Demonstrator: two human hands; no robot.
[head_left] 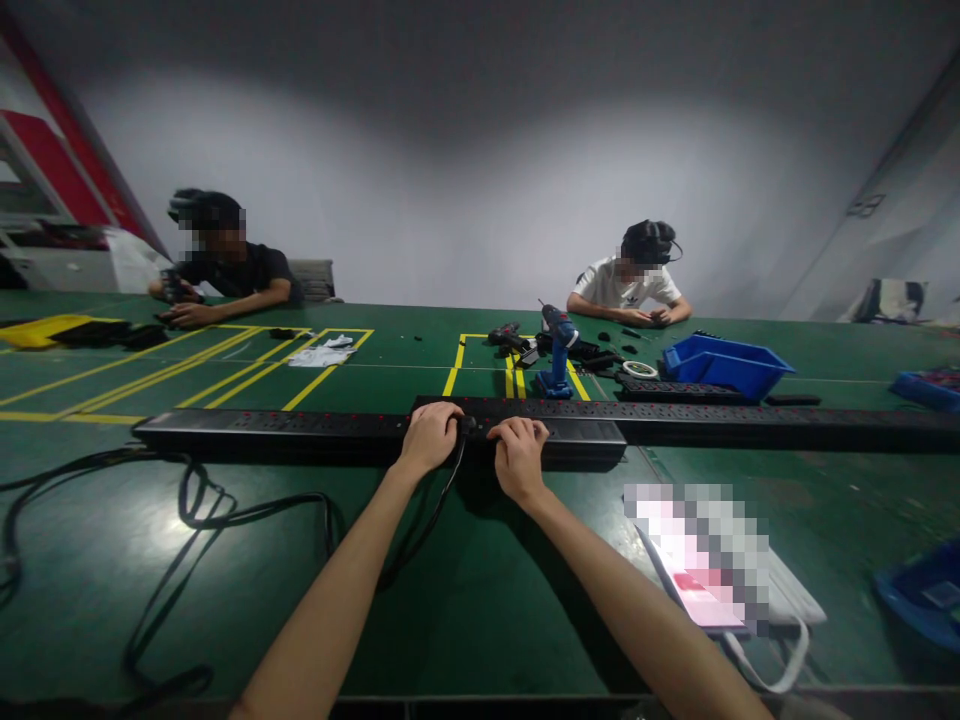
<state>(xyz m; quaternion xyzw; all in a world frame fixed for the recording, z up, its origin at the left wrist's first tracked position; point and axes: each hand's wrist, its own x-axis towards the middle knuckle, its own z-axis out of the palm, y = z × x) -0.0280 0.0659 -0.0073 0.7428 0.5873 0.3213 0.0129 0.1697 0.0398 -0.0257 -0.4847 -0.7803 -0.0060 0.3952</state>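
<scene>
Far off to the left of both hands, across the green table (480, 610), a person (225, 270) leans on their forearms over some small dark parts. Nearer, well left of the left hand, a black cable (225, 515) lies in loose loops on the table and runs up under that hand. A few white scraps (322, 352) lie beyond, between yellow tape lines (247, 372).

The black power strip (300, 432) lies crosswise in front of the wearer, and both hands rest on its right-hand part. The left hand (429, 437) is curled over the top of the strip, fingers closed round it just where the cable leaves. The right hand (519, 458) sits just beside it, knuckles bent and fingertips down on the strip's top; I cannot tell whether it grips or only presses.

Just behind the hands a second strip (750, 420) stretches away to the right. Past it stands a blue cordless drill (559, 355), upright, and further right a roll of tape (640, 369) and a blue bin (724, 365). Another person (630, 290) works beyond these. To the right of the right forearm lies a flat pink-lit device (705, 590).
</scene>
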